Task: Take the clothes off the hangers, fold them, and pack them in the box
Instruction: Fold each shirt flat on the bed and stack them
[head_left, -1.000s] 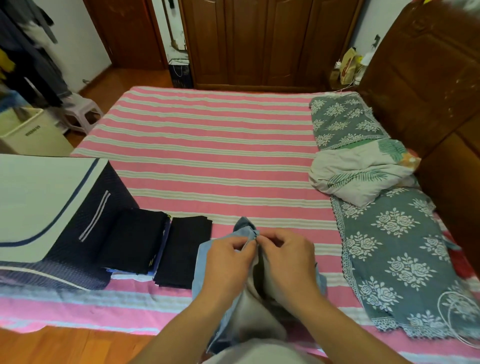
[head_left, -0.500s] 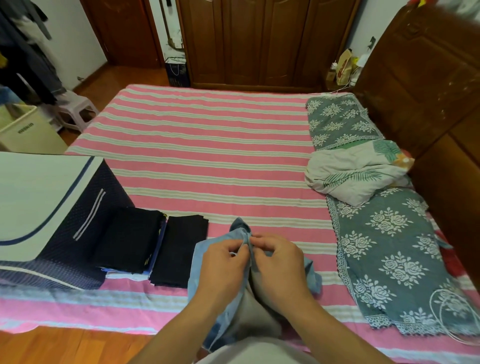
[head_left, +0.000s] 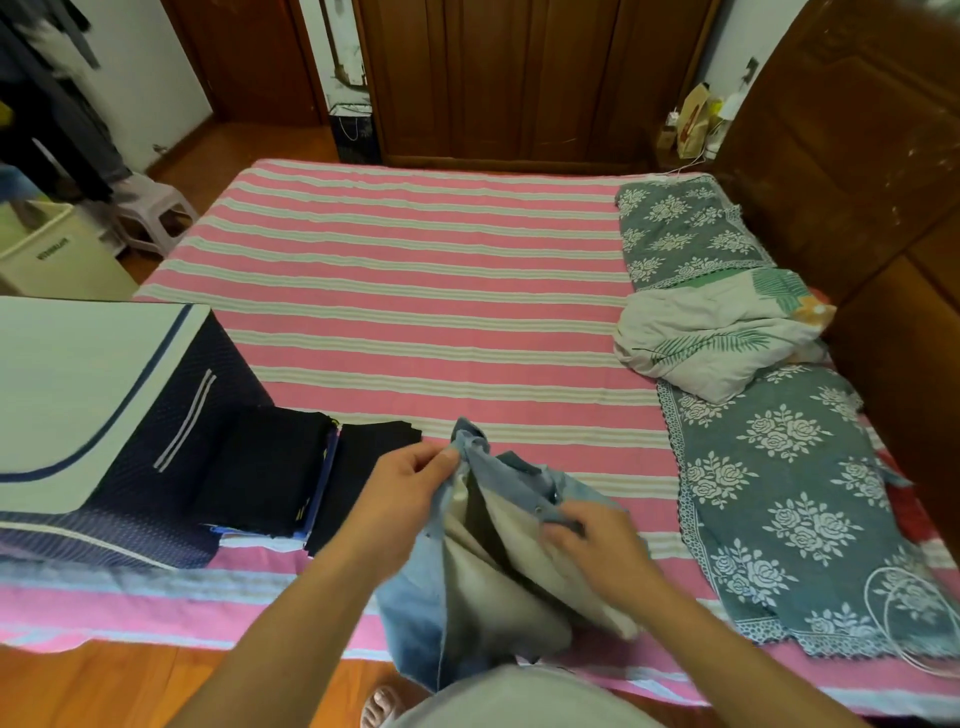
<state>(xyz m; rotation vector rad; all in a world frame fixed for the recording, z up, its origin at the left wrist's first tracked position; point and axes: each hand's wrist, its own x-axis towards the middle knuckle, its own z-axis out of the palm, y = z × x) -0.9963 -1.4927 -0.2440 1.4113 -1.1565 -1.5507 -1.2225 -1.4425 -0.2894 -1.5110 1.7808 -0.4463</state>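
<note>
Shirt: a light blue denim shirt (head_left: 415, 613) with a pale lining (head_left: 498, 587), held up over the near edge of the bed, its lower part hanging toward the floor; the front is spread open between the two hands, the collar (head_left: 470, 441) at the top.
Left hand: the left hand (head_left: 402, 491) pinches the shirt's left front edge just below the collar, thumb and fingertips closed on the cloth.
Right hand: the right hand (head_left: 592, 540) pinches the opposite front edge by a metal snap (head_left: 538, 511), fingers curled round the denim.
Folded clothes: two dark folded stacks (head_left: 270, 467) lie side by side on the bed just left of the shirt, the right one (head_left: 363, 467) close to the left hand; a bit of blue and white cloth shows under them.
Box: a navy fabric storage box (head_left: 156, 457) with white stripes sits at the bed's left edge, touching the folded stacks, its pale lid (head_left: 67, 384) standing open.
Bed: covered with a pink and cream striped sheet (head_left: 415, 291); on its right side lies a grey-green floral cover (head_left: 789, 493), with a crumpled leaf-print pillow (head_left: 717, 343) on top.
Surroundings: a brown wooden headboard (head_left: 857, 156) on the right, a wooden wardrobe (head_left: 519, 78) beyond the bed, a small plastic stool (head_left: 150, 213) and a cream bin (head_left: 62, 254) at far left, dark clothes hanging (head_left: 47, 104) above them.
Floor: wooden boards (head_left: 104, 686) in front of the bed, with a bare foot (head_left: 379, 706) at the bottom edge.
</note>
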